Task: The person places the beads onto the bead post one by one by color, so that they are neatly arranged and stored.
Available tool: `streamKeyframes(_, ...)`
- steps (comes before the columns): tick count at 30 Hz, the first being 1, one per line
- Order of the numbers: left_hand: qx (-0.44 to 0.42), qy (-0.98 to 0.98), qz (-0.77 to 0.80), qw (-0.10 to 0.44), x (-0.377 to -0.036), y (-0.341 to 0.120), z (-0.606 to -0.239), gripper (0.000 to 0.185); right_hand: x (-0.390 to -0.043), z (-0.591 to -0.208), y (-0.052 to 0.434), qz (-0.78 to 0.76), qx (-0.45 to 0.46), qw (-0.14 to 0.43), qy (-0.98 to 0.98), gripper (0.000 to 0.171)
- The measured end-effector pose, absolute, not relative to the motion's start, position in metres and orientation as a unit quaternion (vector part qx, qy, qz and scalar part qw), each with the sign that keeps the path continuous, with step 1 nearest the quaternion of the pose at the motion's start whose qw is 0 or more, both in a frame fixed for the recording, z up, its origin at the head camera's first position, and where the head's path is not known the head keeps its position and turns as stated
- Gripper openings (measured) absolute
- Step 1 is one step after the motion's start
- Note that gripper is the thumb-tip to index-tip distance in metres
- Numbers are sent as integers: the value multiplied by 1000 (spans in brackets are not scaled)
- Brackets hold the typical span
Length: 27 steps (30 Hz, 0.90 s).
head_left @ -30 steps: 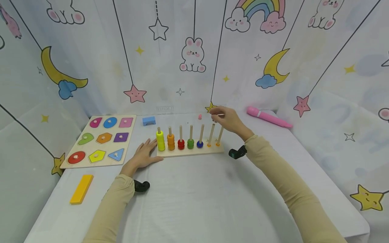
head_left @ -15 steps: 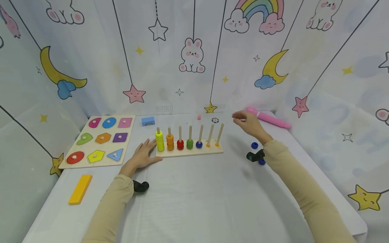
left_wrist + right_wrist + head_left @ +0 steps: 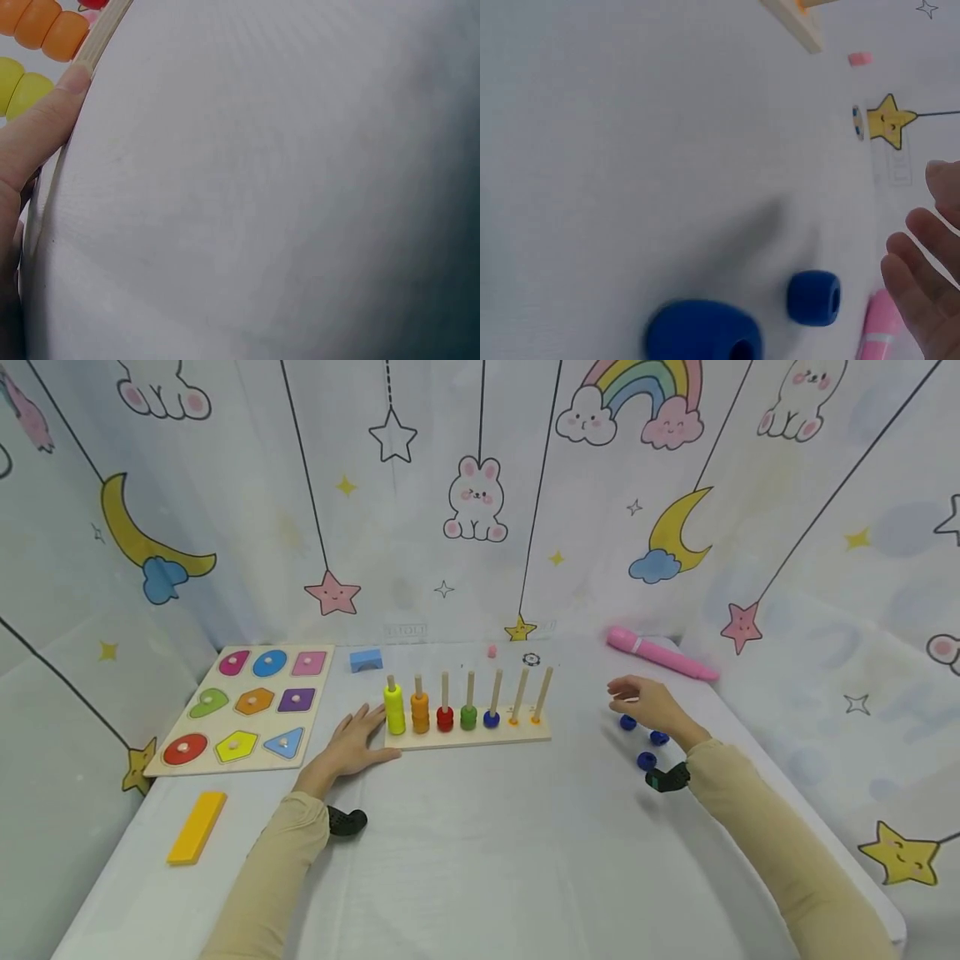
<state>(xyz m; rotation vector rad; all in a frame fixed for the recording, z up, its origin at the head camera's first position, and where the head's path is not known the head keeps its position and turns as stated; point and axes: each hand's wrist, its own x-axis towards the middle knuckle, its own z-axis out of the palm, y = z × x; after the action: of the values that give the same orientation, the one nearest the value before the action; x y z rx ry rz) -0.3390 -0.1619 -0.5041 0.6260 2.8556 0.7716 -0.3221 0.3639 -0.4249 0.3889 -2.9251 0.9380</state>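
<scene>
Hovering with loose, uncurled fingers and holding nothing, the right hand (image 3: pixel 648 703) sits just above three dark blue beads (image 3: pixel 647 739) that lie loose on the white tablecloth (image 3: pixel 480 843), right of the peg board; the wrist view shows two of the beads (image 3: pixel 814 297) below the fingertips (image 3: pixel 911 270), apart from them. Left hand (image 3: pixel 352 745) lies flat, fingers straight, thumb tip (image 3: pixel 75 75) touching the edge of the wooden peg board (image 3: pixel 468 739), probably to brace it against sliding. Board carries seven upright pegs: yellow bead stack (image 3: pixel 394 708), orange stack (image 3: pixel 420 712), red (image 3: pixel 446 718), green (image 3: pixel 469 717), one blue bead (image 3: pixel 491 719), and the two right pegs (image 3: pixel 528 695) bare apart from small orange base rings. Behind the board: tiny pink piece (image 3: pixel 492 651), small dark ring (image 3: pixel 531 659), blue arch block (image 3: pixel 365 660). Pink wand-like toy (image 3: pixel 660 653) at far right, near the beads. Shape puzzle board (image 3: pixel 247 706) at left, yellow bar block (image 3: pixel 197 827) near the front edge.
</scene>
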Motion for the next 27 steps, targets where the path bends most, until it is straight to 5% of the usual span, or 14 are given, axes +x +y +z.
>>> streamKeyframes(6, 208, 942, 256, 59, -337, -162, -503, 90, -306, -444, 374, 300, 129, -3, -945, 37)
streamKeyframes(14, 208, 942, 256, 56, -338, -162, -502, 89, -304, -453, 380, 269, 132, 45, -953, 36)
streamKeyframes(27, 209, 942, 259, 52, -336, -161, -502, 89, -308, -463, 384, 240, 133, 37, -961, 32)
